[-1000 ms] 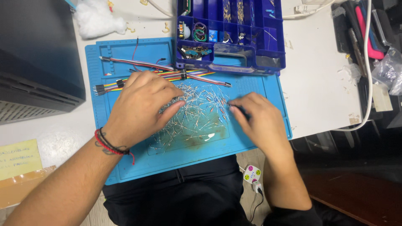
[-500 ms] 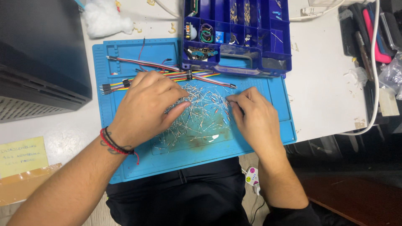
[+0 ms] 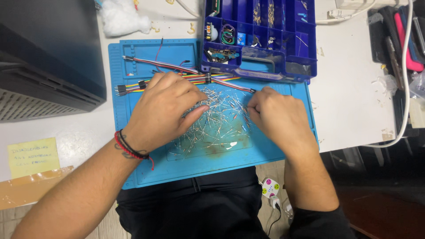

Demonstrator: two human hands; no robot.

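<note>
Working over a blue silicone mat (image 3: pixel 146 170) on the white counter (image 3: pixel 349 102), you lay both hands on a loose heap of small wire-legged components (image 3: pixel 217 124) scattered across the mat's middle. Your left hand (image 3: pixel 166 110) lies palm down on the heap's left side, its fingers (image 3: pixel 197 113) held close together and stretched flat over the wires, a red and black cord bracelet (image 3: pixel 130 148) around the wrist. Your right hand (image 3: pixel 281 117) rests on the heap's right edge with its fingers curled under; whether they pinch a component you cannot tell from this view. Just beyond your knuckles, a bundle of multicoloured jumper wires (image 3: pixel 177 73) runs across the mat's far side. A dark blue compartment organiser (image 3: pixel 261 37) of small parts sits behind it, overlapping the mat's far right corner. A black box-shaped device (image 3: pixel 46 57) stands to your left, with a yellow sticky note (image 3: pixel 33 157) near the counter's front edge. A tuft of white cotton (image 3: pixel 119 17) lies beyond the mat.
</note>
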